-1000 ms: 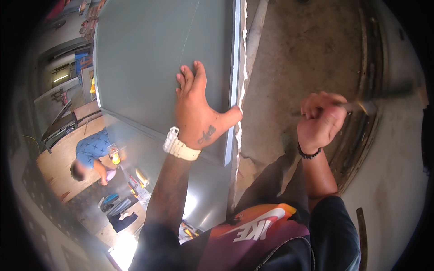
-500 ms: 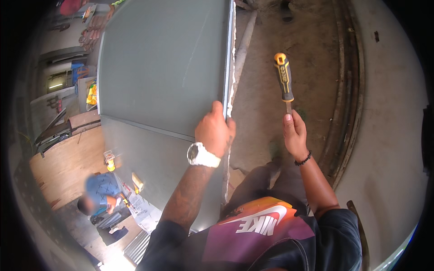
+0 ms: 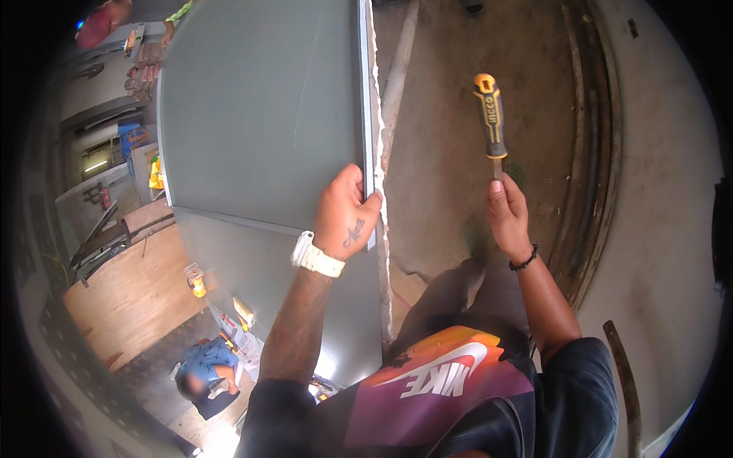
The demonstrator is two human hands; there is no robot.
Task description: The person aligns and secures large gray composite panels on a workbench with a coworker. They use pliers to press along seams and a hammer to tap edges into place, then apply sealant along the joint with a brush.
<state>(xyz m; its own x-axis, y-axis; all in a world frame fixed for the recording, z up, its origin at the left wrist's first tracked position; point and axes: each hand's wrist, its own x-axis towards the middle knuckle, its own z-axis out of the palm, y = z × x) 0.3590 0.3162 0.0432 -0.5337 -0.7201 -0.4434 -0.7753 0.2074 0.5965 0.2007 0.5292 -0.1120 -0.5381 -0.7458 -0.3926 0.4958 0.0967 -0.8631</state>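
Observation:
My left hand (image 3: 343, 215), with a white watch on its wrist, is closed on a thin metal edge strip (image 3: 365, 99) along the right side of a large grey-green panel (image 3: 252, 99). The strip's lower end shows just below my fingers. Rough white filler (image 3: 379, 164) runs along the edge beside it. Out to the right, over the ground, my right hand (image 3: 508, 217) pinches a hand tool (image 3: 492, 118) by its flat metal blade. Its black-and-yellow handle points up and away from me. My fingers hide the blade's tip.
Below a cross strip (image 3: 244, 221) the grey surface continues toward me. At lower left, a person (image 3: 206, 370) in blue sits near a plywood sheet (image 3: 141, 286) and a yellow power tool (image 3: 197, 282). Another person (image 3: 103, 23) is at far left. Long pipes (image 3: 595, 153) lie along the right wall.
The panel edge and my left hand have shifted left in view, and my left wrist has turned. My right hand, still pinching the tool, sits slightly farther right and higher.

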